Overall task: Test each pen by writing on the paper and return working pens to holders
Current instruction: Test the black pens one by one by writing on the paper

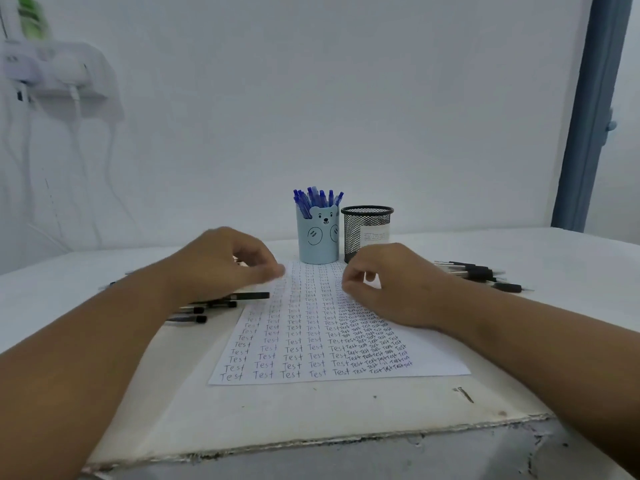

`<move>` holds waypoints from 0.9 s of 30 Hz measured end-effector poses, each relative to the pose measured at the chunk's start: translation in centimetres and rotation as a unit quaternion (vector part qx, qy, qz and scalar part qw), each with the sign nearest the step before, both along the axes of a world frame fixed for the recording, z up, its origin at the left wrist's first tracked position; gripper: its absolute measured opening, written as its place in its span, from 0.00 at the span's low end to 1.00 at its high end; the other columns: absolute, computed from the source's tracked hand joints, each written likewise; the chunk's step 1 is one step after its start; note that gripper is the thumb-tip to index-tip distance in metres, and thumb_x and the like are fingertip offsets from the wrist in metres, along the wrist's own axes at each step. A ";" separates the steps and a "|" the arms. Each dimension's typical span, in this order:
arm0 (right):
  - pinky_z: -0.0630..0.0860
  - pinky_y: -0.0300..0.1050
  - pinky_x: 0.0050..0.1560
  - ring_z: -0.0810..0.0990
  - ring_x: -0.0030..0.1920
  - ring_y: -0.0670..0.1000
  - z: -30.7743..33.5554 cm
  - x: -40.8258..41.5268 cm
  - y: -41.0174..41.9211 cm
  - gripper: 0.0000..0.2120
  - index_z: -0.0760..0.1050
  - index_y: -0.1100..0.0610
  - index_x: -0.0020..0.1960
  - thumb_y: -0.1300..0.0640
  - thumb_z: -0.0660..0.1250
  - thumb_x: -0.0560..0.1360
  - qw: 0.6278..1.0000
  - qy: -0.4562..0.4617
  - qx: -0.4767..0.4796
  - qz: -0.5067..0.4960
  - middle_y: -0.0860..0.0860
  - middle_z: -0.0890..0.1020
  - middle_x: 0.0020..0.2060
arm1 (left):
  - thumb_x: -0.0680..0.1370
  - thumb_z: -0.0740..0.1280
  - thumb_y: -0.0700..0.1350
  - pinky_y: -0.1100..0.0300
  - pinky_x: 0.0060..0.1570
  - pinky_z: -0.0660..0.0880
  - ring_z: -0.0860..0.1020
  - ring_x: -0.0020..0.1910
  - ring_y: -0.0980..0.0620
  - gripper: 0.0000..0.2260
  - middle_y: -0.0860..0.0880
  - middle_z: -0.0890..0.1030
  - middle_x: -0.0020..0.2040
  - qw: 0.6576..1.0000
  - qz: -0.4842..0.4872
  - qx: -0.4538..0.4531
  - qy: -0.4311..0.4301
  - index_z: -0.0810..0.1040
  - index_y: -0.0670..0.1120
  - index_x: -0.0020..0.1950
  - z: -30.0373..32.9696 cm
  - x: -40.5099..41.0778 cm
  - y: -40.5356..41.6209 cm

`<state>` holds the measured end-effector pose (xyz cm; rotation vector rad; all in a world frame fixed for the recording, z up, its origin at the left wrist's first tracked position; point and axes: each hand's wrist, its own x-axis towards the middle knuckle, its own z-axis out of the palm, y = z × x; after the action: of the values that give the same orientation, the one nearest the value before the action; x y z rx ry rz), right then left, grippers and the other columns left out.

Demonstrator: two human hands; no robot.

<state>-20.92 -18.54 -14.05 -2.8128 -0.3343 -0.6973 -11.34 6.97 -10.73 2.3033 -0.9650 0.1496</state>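
Far left, on the white wall: a white wall-mounted holder with cables hanging below, something green above it, blurred. Lower, on the white surface with a chipped front edge: black pens lying in a loose group, partly under the left hand. That hand hovering above the paper's left edge, fingers loosely curled, blurred; nothing seen in its hold. Centre: sheet of paper covered in rows of "Test", lying flat. Behind its far edge, a light-blue bear pen holder full of blue pens, upright; just beside it a black mesh holder. Right hand over the paper's right part, fingers curled, thumb near fingertips; hard to tell whether pinching anything. Further right, more black pens on the surface. Far right: a blue-grey door frame.
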 end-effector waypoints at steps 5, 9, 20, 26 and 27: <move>0.71 0.30 0.46 0.76 0.46 0.39 0.1 -0.3 0.3 0.07 0.83 0.51 0.50 0.50 0.67 0.80 0.999 0.046 -0.001 0.017 0.42 0.81 0.44 | 0.79 0.70 0.51 0.62 0.41 0.71 0.81 0.42 0.55 0.06 0.53 0.84 0.47 0.989 0.114 -0.083 -0.030 0.85 0.53 0.46 0.6 1.9 2.8; 0.72 0.31 0.46 0.77 0.46 0.39 0.1 -0.1 0.3 0.06 0.82 0.49 0.50 0.49 0.67 0.79 0.999 0.049 -0.001 0.012 0.41 0.81 0.45 | 0.79 0.70 0.49 0.68 0.42 0.67 0.77 0.48 0.58 0.04 0.60 0.78 0.49 0.985 0.168 -0.025 0.006 0.83 0.54 0.52 -0.2 4.0 4.3; 0.72 0.31 0.46 0.78 0.46 0.42 -0.1 -0.1 0.2 0.04 0.82 0.48 0.48 0.51 0.68 0.79 0.999 0.047 0.017 0.018 0.40 0.81 0.44 | 0.72 0.78 0.48 0.59 0.47 0.73 0.79 0.49 0.52 0.05 0.52 0.82 0.50 0.985 0.169 -0.013 0.047 0.84 0.52 0.46 -1.8 4.9 4.4; 0.72 0.30 0.46 0.77 0.46 0.41 -0.1 0.0 0.0 0.04 0.82 0.48 0.48 0.51 0.68 0.79 0.998 0.049 0.017 0.020 0.40 0.81 0.44 | 0.72 0.77 0.53 0.45 0.60 0.75 0.79 0.46 0.51 0.06 0.57 0.81 0.46 0.982 0.188 0.012 -0.002 0.81 0.56 0.42 -1.7 4.7 4.5; 0.72 0.30 0.45 0.77 0.46 0.40 -0.1 0.0 0.0 0.03 0.81 0.47 0.48 0.50 0.69 0.79 0.998 0.050 0.018 0.022 0.40 0.81 0.43 | 0.74 0.76 0.53 0.46 0.59 0.75 0.80 0.46 0.52 0.05 0.58 0.82 0.45 0.982 0.189 0.011 -0.005 0.80 0.57 0.42 -1.6 4.6 4.5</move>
<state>-20.96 -18.51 -14.14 -2.7856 -0.3600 -0.5458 -6.73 11.47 -12.32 2.4864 -0.5263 0.3089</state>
